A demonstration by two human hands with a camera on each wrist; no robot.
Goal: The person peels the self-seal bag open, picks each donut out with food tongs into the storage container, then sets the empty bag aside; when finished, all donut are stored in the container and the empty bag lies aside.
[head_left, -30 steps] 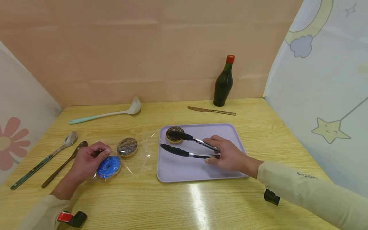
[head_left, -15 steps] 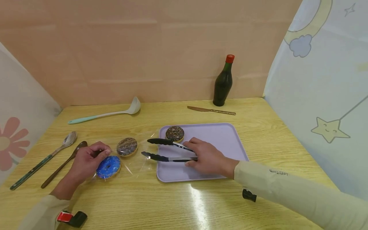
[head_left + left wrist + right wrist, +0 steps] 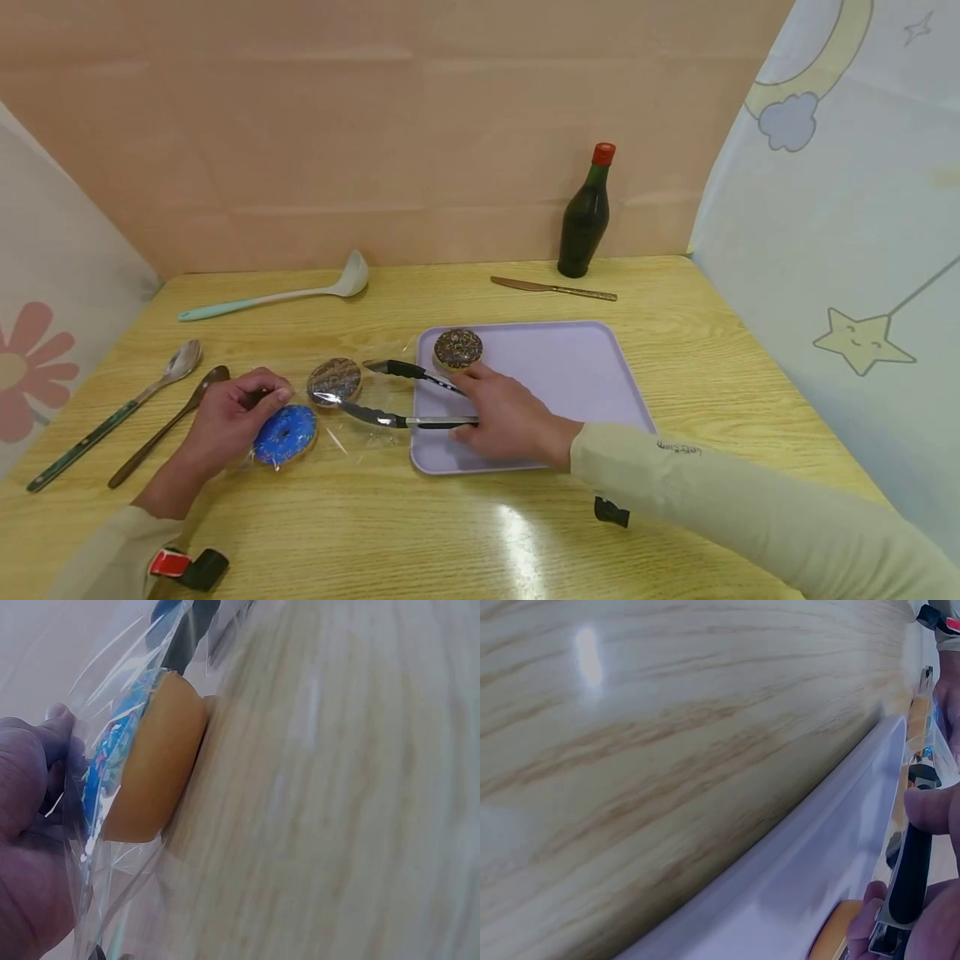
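- Nearest me on the wooden table (image 3: 390,542) are two pale sleeves (image 3: 712,492), with a small black device under each cuff.
- I have the left hand (image 3: 232,417) curled low, thumb against fingers, pinching the clear plastic bag (image 3: 375,431).
- Just beside that hand, inside the bag, lies the blue doughnut (image 3: 285,435); my left wrist view shows its orange-tan side behind the film.
- I have the right hand (image 3: 513,417) gripping the tongs (image 3: 438,422) over the near left part of the tray, fingers and thumb on the two arms.
- The tongs' black tips are spread apart and point left. One is just right of the brown doughnut (image 3: 334,382), the other at its near edge; I can't tell whether either touches it.
- That doughnut sits in the bag, a little beyond the blue one.
- The lavender tray (image 3: 577,383) carries the chocolate doughnut (image 3: 458,348) in its far left corner, just beyond my right hand.
- Left of the left hand, a wooden spoon (image 3: 161,435) and a green-handled spoon (image 3: 112,429) lie slanted.
- Farther back I see a ladle (image 3: 300,293) on the left and a knife (image 3: 553,288) beyond the tray.
- Farthest, the dark red-capped bottle (image 3: 583,221) stands upright before the peach backdrop (image 3: 300,150).
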